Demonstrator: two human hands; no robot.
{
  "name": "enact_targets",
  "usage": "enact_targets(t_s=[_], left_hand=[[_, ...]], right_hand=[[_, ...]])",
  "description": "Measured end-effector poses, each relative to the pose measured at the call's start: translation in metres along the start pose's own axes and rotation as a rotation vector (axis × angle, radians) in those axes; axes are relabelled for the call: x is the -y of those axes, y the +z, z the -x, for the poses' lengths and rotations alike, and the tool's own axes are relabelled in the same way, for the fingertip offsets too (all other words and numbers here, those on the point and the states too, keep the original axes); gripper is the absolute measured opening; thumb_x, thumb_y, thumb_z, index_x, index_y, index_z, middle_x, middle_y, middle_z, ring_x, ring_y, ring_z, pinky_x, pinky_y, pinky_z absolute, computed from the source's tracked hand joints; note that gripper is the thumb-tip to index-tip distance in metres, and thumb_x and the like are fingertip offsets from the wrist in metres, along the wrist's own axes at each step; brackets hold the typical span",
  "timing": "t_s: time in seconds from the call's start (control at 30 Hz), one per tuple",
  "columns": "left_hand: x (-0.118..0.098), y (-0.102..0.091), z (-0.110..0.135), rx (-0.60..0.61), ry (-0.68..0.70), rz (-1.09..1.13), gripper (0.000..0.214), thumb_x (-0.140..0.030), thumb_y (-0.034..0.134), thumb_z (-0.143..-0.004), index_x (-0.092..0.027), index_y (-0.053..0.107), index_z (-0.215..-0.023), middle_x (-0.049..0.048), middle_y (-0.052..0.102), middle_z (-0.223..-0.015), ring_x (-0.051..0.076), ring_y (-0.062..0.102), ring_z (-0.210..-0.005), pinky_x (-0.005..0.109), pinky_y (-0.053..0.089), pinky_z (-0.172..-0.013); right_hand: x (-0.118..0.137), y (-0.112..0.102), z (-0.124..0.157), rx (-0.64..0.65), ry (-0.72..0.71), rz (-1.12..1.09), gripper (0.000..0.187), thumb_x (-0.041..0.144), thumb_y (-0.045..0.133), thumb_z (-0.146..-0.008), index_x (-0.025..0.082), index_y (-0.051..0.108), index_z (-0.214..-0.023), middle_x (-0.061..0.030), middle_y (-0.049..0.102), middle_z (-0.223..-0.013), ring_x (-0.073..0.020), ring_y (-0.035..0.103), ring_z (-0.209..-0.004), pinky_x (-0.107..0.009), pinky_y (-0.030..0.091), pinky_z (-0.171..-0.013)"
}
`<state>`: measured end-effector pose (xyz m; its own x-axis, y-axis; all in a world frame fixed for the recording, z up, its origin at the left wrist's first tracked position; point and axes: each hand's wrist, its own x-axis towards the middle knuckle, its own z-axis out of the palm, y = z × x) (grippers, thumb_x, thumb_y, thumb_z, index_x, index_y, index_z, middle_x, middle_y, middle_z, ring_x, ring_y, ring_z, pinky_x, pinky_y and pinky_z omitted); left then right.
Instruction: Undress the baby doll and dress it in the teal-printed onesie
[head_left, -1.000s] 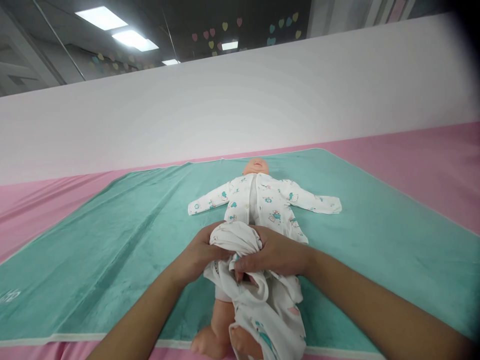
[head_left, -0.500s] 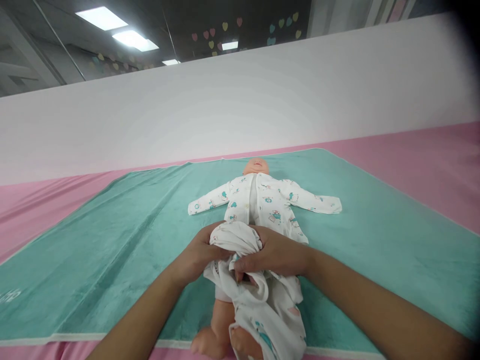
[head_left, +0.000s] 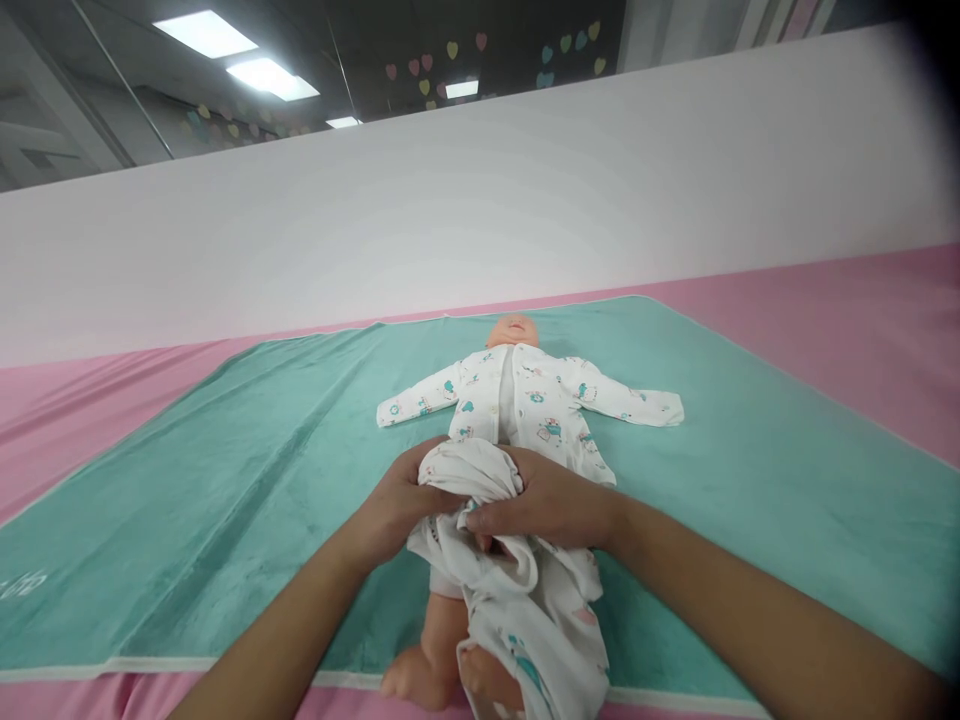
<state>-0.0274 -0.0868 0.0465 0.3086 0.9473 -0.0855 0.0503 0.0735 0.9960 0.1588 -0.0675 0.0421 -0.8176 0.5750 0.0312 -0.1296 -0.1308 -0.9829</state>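
A baby doll (head_left: 480, 640) lies on its back, its bald vinyl head (head_left: 514, 332) at the far end. It wears a white onesie (head_left: 536, 400) with a teal and pink print, sleeves spread wide. My left hand (head_left: 397, 500) and my right hand (head_left: 544, 505) both grip a bunched roll of the onesie's lower part (head_left: 469, 478) over the doll's belly. Loose fabric trails below them over one leg. The other leg is bare, and its foot (head_left: 416, 678) shows near the mat's near edge.
The doll lies on a teal velvety mat (head_left: 187, 560), which sits on a pink sheet (head_left: 825, 330). A white wall panel (head_left: 480, 210) rises behind, with paper hearts (head_left: 487, 60) and ceiling lights (head_left: 206, 32) above it.
Both hands and the bunched fabric have shifted slightly up the doll's body, toward its chest. The doll's head and sleeves stay in place.
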Motion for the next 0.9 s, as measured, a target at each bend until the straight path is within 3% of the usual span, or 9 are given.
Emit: enact_targets(t_s=[0.13, 0.2, 0.27, 0.47, 0.57, 0.73, 0.9], left_hand=[[-0.001, 0.004, 0.009, -0.047, 0.102, -0.079, 0.036, -0.039, 0.064, -0.072, -0.017, 0.054, -0.098, 0.0031, 0.061, -0.085, 0.018, 0.056, -0.075, 0.025, 0.042, -0.063], [-0.005, 0.012, 0.016, -0.051, 0.08, -0.156, 0.049, -0.039, 0.069, -0.067, -0.018, 0.049, -0.107, 0.0045, 0.061, -0.093, 0.021, 0.057, -0.083, 0.026, 0.044, -0.067], [-0.008, 0.024, 0.023, -0.145, 0.006, -0.292, 0.058, -0.032, 0.074, -0.062, -0.02, 0.045, -0.112, 0.0043, 0.062, -0.097, 0.022, 0.057, -0.088, 0.027, 0.044, -0.069], [-0.012, 0.045, 0.038, -0.398, -0.017, -0.461, 0.035, -0.019, 0.063, -0.066, -0.02, 0.054, -0.1, 0.0009, 0.065, -0.087, 0.02, 0.059, -0.078, 0.026, 0.042, -0.062], [-0.011, 0.044, 0.044, -0.481, -0.018, -0.455, 0.03, -0.015, 0.056, -0.068, -0.02, 0.058, -0.097, -0.0001, 0.066, -0.084, 0.02, 0.059, -0.076, 0.025, 0.041, -0.061], [-0.007, 0.043, 0.051, -0.499, -0.032, -0.533, 0.003, -0.019, 0.057, -0.07, -0.018, 0.06, -0.071, -0.0013, 0.063, -0.066, 0.016, 0.053, -0.064, 0.023, 0.037, -0.055], [-0.008, 0.052, 0.055, -0.563, 0.012, -0.408, 0.008, -0.025, 0.061, -0.071, -0.018, 0.06, -0.073, -0.0012, 0.06, -0.067, 0.016, 0.053, -0.066, 0.022, 0.039, -0.056]], right_hand=[[-0.003, 0.002, -0.002, -0.135, -0.074, -0.023, 0.018, 0.025, 0.065, -0.073, 0.018, 0.058, -0.087, 0.0018, 0.059, -0.067, -0.0119, 0.054, -0.059, -0.026, 0.045, -0.056], [-0.004, 0.002, -0.003, -0.228, -0.088, -0.004, 0.021, 0.021, 0.064, -0.072, 0.018, 0.058, -0.091, 0.002, 0.059, -0.069, -0.0117, 0.054, -0.06, -0.025, 0.044, -0.057], [-0.004, 0.001, -0.004, -0.28, -0.091, 0.008, 0.022, 0.019, 0.066, -0.07, 0.018, 0.058, -0.09, 0.002, 0.06, -0.071, -0.012, 0.055, -0.064, -0.025, 0.045, -0.06], [0.001, 0.0, 0.001, -0.063, 0.007, 0.021, 0.031, 0.026, 0.073, -0.064, 0.018, 0.057, -0.09, 0.0032, 0.059, -0.066, -0.0106, 0.053, -0.056, -0.026, 0.044, -0.058], [0.006, 0.002, 0.005, -0.071, 0.024, 0.138, 0.042, 0.027, 0.077, -0.061, 0.018, 0.055, -0.096, 0.001, 0.06, -0.077, -0.012, 0.055, -0.065, -0.026, 0.045, -0.061], [0.009, 0.006, 0.009, 0.008, -0.009, 0.251, 0.049, 0.025, 0.077, -0.06, 0.021, 0.053, -0.102, -0.001, 0.06, -0.091, -0.0169, 0.056, -0.083, -0.029, 0.046, -0.069], [0.009, 0.009, 0.01, -0.014, -0.073, 0.333, 0.035, 0.02, 0.068, -0.067, 0.022, 0.053, -0.099, 0.0004, 0.059, -0.09, -0.0162, 0.055, -0.082, -0.028, 0.044, -0.067]])
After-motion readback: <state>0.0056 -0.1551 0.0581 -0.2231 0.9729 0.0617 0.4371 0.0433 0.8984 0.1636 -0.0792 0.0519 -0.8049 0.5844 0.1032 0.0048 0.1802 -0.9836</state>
